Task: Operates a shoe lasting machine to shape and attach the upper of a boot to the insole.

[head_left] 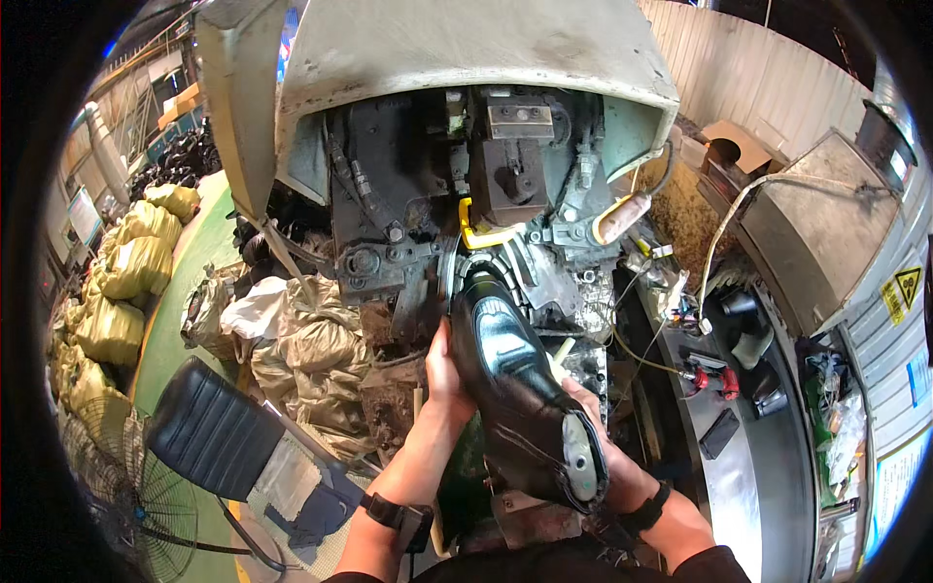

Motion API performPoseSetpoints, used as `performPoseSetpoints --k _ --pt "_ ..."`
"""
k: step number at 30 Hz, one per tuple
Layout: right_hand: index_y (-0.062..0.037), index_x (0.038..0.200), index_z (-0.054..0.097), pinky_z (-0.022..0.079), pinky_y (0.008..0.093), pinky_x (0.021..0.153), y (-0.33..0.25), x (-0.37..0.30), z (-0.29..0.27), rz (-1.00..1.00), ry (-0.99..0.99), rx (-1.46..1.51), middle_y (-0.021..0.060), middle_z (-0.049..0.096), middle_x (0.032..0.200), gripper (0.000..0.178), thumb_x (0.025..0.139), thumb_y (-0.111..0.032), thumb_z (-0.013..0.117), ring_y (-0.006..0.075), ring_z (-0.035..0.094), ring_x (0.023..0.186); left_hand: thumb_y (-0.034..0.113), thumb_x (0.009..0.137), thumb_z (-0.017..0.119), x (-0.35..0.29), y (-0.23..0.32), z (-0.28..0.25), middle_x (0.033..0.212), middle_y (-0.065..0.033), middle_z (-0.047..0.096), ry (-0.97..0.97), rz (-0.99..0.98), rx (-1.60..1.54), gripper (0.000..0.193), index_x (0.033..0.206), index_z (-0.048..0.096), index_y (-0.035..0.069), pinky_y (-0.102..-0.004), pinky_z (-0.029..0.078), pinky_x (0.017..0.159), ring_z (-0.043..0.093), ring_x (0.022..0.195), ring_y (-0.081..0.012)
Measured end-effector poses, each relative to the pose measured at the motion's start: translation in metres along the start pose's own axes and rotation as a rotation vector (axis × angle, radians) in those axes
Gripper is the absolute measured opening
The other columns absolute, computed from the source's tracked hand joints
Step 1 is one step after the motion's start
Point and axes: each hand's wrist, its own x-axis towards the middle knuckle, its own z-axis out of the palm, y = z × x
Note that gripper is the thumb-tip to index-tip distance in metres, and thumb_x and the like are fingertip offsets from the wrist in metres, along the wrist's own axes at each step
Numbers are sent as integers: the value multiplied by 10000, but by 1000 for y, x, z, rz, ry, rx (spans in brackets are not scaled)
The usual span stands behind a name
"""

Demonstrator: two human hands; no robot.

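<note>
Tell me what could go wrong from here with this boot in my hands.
Pinching: the left hand grips the black boot not far below the machine's metal parts; fingers might get caught if those move.
Scuffing: the boot's glossy toe is right at those parts and could get marked.
Snagging: the right hand has a dark wristband, which could catch on something.

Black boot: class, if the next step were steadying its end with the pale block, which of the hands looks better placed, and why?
Probably the right hand: it lies against the black boot beside the pale block, while the left hand holds the opposite side, nearer the machine.
</note>
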Motion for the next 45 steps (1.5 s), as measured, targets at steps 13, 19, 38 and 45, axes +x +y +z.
performPoseSetpoints --k 13,19,38,45 --pt "-23 1194 595 544 275 627 1 73 11 -11 182 15 50 673 931 282 943 -135 659 133 648 738 246 943 662 -7 -22 -10 1151 -144 664 287 115 184 354 1170 612 -21 -400 497 925 634 1037 -257" --pt "-21 1174 604 533 273 644 -9 67 27 51 215 23 46 665 909 242 956 -124 623 128 642 753 265 964 617 -4 -18 -7 1200 -100 660 352 76 207 373 1227 612 1 -365 448 975 608 1081 -231" --pt "-31 1115 648 509 256 751 36 110 -16 -69 213 -13 17 683 990 179 951 -100 629 116 633 844 278 1003 597 38 -63 -75 795 45 598 612 572 603 294 880 681 24 -220 373 684 469 747 -59" --pt "-4 1229 579 559 325 836 38 116 -17 -121 92 107 87 675 1112 282 954 -62 597 185 669 948 261 1001 607 52 -75 -96 781 30 622 572 585 660 298 920 697 -11 -229 403 636 488 719 -60"
